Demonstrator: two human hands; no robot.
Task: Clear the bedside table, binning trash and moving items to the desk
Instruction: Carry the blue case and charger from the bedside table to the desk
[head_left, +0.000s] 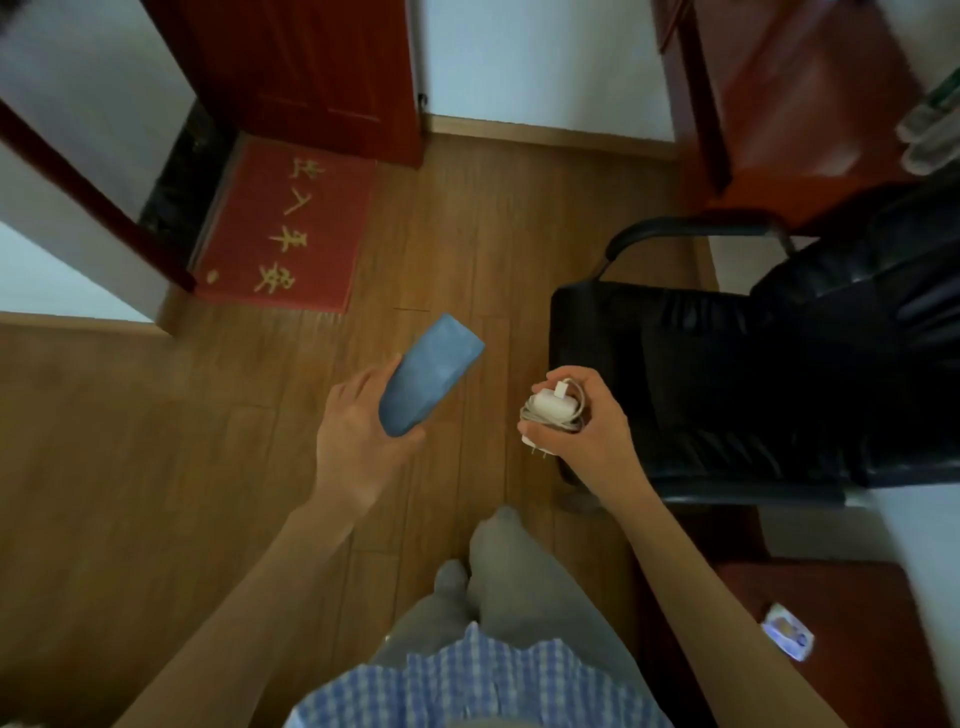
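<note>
My left hand (358, 431) grips a blue oblong case (428, 376) by its near end, and the case points up and to the right over the wooden floor. My right hand (582, 426) holds a white charger (551, 408) with its cable coiled around it; the plug prongs stick out below my fingers. The reddish-brown bedside table (841, 623) shows at the lower right, with a small white-and-blue packet (789, 631) lying on it. The reddish desk (810, 104) is at the upper right, with clear plastic bottles (930, 124) at its right edge.
A black leather office chair (753, 374) stands just right of my right hand. A red doormat (285, 228) with gold characters lies by a dark red door (291, 67) at the upper left. Wooden floor (156, 441) spreads to the left.
</note>
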